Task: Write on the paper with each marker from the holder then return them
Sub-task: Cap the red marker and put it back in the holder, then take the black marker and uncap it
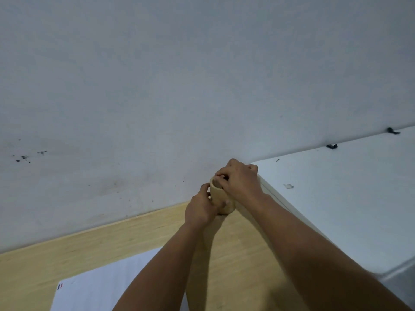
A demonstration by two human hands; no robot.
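Note:
A small light wooden holder (219, 196) stands upright on the wooden table near the wall. My left hand (201, 209) wraps around its left side. My right hand (240, 179) rests over its rim with fingertips curled into the opening; whether they pinch a marker is hidden. No marker shows. A white sheet of paper (101, 286) with a small blue and red mark near its top left corner lies at the near left, partly under my left forearm.
The light wooden table (89, 241) ends at a pale grey wall (157, 86) with dark specks at the left. A white cabinet top (336, 198) stands higher on the right, touching the table's side, with small black clips along its far edge.

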